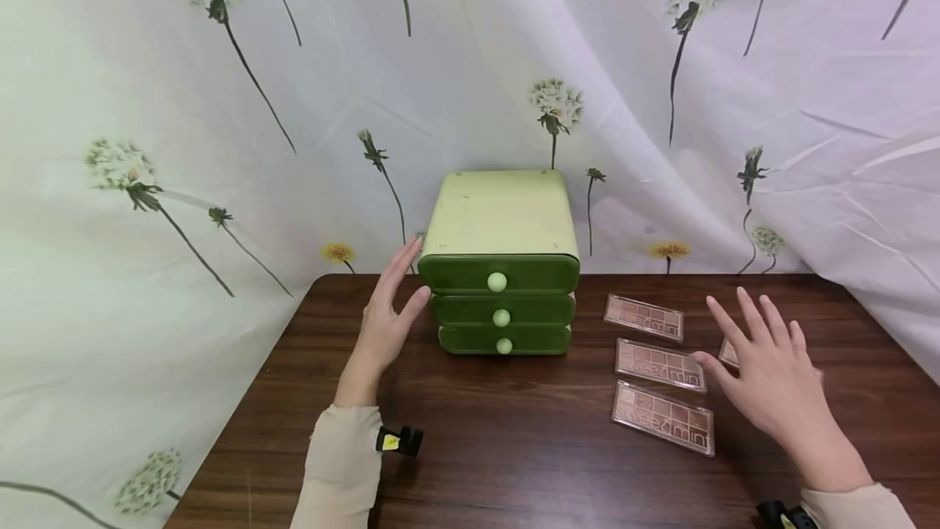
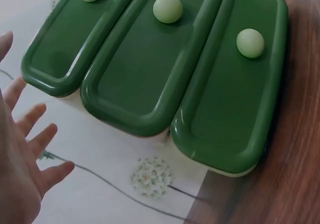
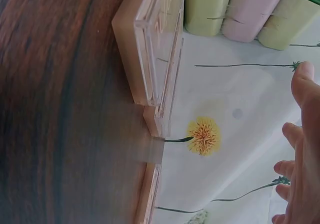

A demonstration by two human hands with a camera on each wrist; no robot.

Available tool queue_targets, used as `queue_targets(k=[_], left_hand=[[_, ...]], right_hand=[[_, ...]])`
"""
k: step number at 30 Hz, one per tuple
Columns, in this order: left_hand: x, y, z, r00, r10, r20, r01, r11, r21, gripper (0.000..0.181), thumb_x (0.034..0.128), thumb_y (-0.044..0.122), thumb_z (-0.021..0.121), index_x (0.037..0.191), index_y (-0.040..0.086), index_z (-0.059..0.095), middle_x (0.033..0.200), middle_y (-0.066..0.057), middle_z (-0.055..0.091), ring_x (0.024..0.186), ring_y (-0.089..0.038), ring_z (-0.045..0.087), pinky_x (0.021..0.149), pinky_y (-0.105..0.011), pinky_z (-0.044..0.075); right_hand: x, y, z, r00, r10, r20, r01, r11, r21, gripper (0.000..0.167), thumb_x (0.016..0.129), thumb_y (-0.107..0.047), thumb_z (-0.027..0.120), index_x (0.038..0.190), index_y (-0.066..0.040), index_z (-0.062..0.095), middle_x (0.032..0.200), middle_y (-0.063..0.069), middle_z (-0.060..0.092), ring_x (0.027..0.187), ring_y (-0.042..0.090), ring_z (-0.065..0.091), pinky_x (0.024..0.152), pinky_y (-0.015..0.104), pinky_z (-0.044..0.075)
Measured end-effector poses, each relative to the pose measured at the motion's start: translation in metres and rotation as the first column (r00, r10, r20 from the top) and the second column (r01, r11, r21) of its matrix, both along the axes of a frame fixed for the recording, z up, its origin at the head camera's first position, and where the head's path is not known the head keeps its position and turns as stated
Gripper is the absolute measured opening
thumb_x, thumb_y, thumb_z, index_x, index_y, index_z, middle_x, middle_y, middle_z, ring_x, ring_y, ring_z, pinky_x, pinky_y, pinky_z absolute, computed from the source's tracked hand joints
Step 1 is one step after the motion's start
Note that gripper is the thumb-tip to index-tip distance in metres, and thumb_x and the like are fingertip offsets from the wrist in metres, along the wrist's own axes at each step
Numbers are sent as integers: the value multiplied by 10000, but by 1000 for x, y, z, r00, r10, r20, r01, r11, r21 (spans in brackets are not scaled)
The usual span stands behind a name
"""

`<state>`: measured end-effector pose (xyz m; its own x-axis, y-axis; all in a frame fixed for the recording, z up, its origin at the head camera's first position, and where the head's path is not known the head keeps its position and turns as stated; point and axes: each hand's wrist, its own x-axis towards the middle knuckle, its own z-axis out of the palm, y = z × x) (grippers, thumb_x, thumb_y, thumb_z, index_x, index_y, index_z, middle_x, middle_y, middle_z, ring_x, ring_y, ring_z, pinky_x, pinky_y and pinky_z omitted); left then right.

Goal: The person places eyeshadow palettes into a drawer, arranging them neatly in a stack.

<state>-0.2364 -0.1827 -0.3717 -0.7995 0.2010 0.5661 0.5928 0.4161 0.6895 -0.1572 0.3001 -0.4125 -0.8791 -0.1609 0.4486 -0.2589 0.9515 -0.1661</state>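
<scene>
A small green drawer box with three dark green drawers and round pale knobs stands at the back of the table, its drawers closed. Beside its left side is my left hand, fingers extended; in the left wrist view that hand shows a gap from the drawer fronts. My right hand spreads its fingers above the table at the right, holding nothing. Under it lies a partly hidden eyeshadow palette. Left of it lie three more palettes, the far one, the middle one and the near one.
The dark wooden table meets a white curtain printed with dandelions behind it. A black wrist camera sits on the left sleeve, another near the right cuff.
</scene>
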Motion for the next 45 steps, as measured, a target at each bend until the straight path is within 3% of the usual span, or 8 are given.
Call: queue_targets(k=[3,8,14,20,24,29,38,45], left_hand=[[-8,3,-1,998,-62,-5,62,994,88,560,1021,213,501,1560,215,349,1603,34,282,1473,-180,219,1131,-606,185],[-20,6,-5,988,-154,-3,150,962,229,534,1021,56,411,1549,102,352,1588,-70,313,1464,-225,248,1135,-566,219],[-32,7,-10,976,-216,8,202,927,315,499,1049,172,328,1541,103,371,1575,-49,341,1429,-197,308,1132,-512,227],[-45,8,-8,958,-287,7,264,891,369,526,1062,295,302,1533,71,372,1551,-96,372,1398,-239,365,1085,-564,305],[-50,7,-8,954,-295,47,252,878,406,509,1067,288,327,1530,82,383,1540,-81,389,1389,-230,383,1093,-554,301],[-49,7,-10,957,-269,104,202,883,424,489,1067,253,341,1532,109,388,1546,-49,381,1384,-216,384,1081,-521,317],[-47,8,-11,956,-263,134,180,880,440,497,1060,290,377,1538,153,392,1573,-1,342,1429,-192,315,1100,-566,276],[-45,7,-10,938,-297,179,182,860,477,499,1065,293,394,1547,167,375,1580,21,323,1417,-180,334,1102,-475,313]], right_hand=[[1,-1,0,1000,7,-4,-8,1000,-14,786,970,-459,589,1607,-264,173,1621,202,141,1492,400,33,1120,677,45],[1,-4,0,1000,11,11,-10,999,-34,768,978,-450,585,1606,-259,186,1621,201,141,1489,402,56,1088,706,107],[1,-6,2,1000,-4,12,4,1000,-26,759,982,-430,588,1605,-259,188,1613,204,171,1471,416,138,947,721,275],[1,-9,4,1000,6,14,-5,999,-37,742,984,-414,593,1601,-253,213,1601,206,207,1421,448,239,940,701,294],[1,-13,6,999,31,4,-31,998,-50,723,985,-398,598,1596,-249,241,1600,189,226,1383,460,296,956,687,298],[3,-16,13,997,56,-45,-59,996,-65,698,974,-397,618,1578,-250,300,1600,142,263,1338,458,363,965,653,312],[6,-37,27,982,107,-155,-120,990,-79,661,944,-414,656,1529,-227,413,1533,102,406,1248,431,475,987,588,347],[-1,-71,35,944,186,-272,-238,956,-171,557,937,-279,686,1444,-114,523,1316,155,578,1171,367,542,958,540,416]])
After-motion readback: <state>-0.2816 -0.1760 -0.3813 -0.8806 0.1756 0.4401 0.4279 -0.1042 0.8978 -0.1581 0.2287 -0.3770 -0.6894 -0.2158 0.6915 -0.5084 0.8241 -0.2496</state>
